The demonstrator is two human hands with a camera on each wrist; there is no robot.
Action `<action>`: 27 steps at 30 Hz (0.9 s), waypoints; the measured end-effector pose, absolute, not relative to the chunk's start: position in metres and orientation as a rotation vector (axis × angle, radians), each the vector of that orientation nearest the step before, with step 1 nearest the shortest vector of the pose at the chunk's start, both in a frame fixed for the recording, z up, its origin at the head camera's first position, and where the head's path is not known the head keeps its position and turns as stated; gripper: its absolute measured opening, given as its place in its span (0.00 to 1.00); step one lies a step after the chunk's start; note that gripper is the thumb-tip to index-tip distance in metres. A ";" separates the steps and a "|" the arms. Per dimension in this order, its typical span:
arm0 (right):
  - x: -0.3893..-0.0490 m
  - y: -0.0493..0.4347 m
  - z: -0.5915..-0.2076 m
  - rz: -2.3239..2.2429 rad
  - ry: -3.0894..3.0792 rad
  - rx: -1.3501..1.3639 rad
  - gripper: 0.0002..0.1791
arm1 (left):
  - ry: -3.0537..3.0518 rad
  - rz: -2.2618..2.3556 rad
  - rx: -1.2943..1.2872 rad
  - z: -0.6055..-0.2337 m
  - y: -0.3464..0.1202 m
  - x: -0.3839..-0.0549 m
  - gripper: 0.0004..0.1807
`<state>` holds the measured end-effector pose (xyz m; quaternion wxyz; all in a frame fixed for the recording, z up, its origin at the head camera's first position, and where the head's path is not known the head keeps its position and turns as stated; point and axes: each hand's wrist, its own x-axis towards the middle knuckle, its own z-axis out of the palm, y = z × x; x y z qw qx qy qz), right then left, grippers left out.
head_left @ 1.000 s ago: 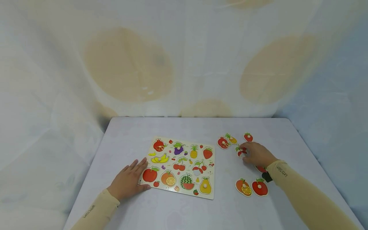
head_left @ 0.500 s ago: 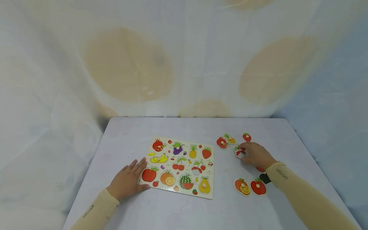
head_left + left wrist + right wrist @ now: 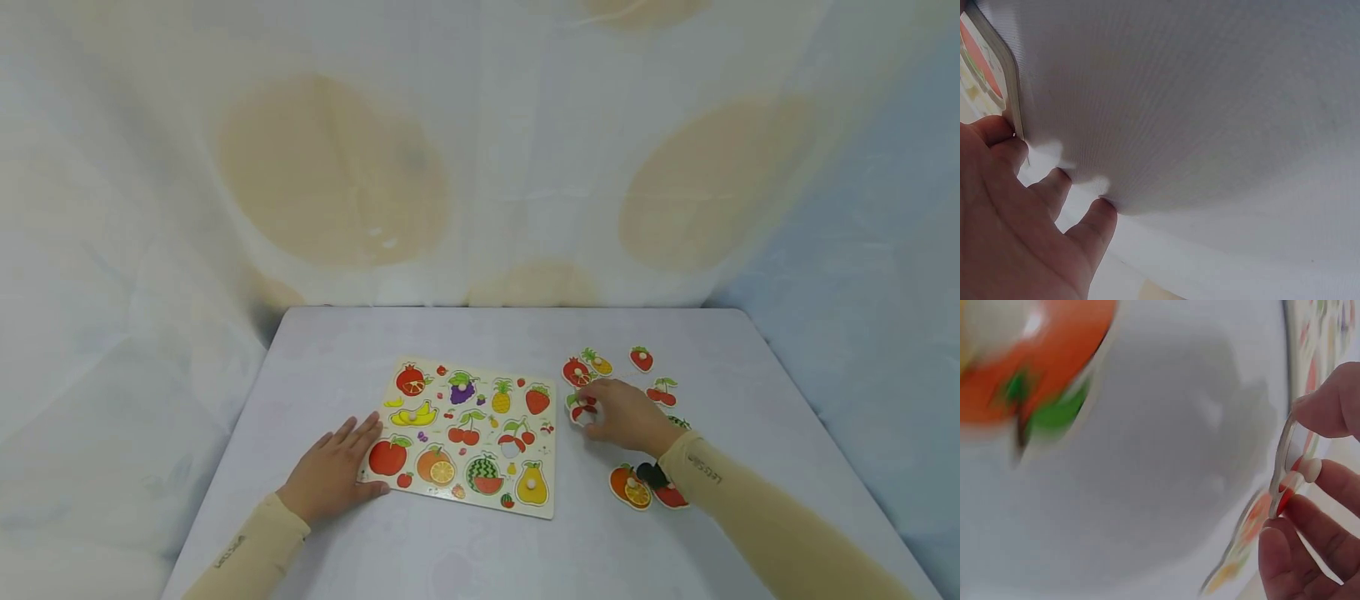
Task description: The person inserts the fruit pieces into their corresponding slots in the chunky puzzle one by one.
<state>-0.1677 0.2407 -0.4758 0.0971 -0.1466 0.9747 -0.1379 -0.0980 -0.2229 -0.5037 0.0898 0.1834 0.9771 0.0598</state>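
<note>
A fruit puzzle board (image 3: 437, 432) lies on the table in the head view. My left hand (image 3: 330, 467) rests at its left edge with fingers spread; in the left wrist view the fingertips touch the board's edge and the tabletop. My right hand (image 3: 626, 415) pinches a red-and-white lychee puzzle piece (image 3: 580, 410) just right of the board. In the right wrist view thumb and fingers hold the tilted piece by its edges, its white knob (image 3: 1312, 470) between them. Banana (image 3: 413, 414), grape (image 3: 462, 388) and pear (image 3: 532, 485) pieces with knobs sit in the board.
Pomegranate (image 3: 576, 372) and pineapple (image 3: 597, 362) pieces lie just beyond my right hand. Strawberry (image 3: 641, 359) and cherry (image 3: 662, 392) pieces are further right. Nearer me are an orange piece (image 3: 630, 487) and, partly under the right wrist, apple (image 3: 671, 497) and watermelon (image 3: 679, 422) pieces.
My right hand has moved left with the lychee piece, towards the board. The cherry piece and part of the watermelon piece are uncovered; the apple piece is partly covered. My left hand stays put.
</note>
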 end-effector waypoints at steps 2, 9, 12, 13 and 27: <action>-0.165 0.229 -0.476 -0.411 2.871 -0.470 0.28 | 2.908 0.179 0.543 -0.504 -0.223 -0.098 0.53; -0.159 0.191 -0.479 -0.385 2.828 -0.508 0.27 | 2.906 0.177 0.542 -0.501 -0.221 -0.097 0.53; -0.156 0.177 -0.479 -0.380 2.823 -0.522 0.27 | 2.908 0.184 0.547 -0.499 -0.221 -0.097 0.52; -0.155 0.173 -0.480 -0.380 2.822 -0.531 0.27 | 2.908 0.184 0.546 -0.499 -0.221 -0.097 0.52; -0.146 0.145 -0.492 -0.332 2.899 -0.611 0.26 | 2.904 0.169 0.547 -0.504 -0.221 -0.100 0.53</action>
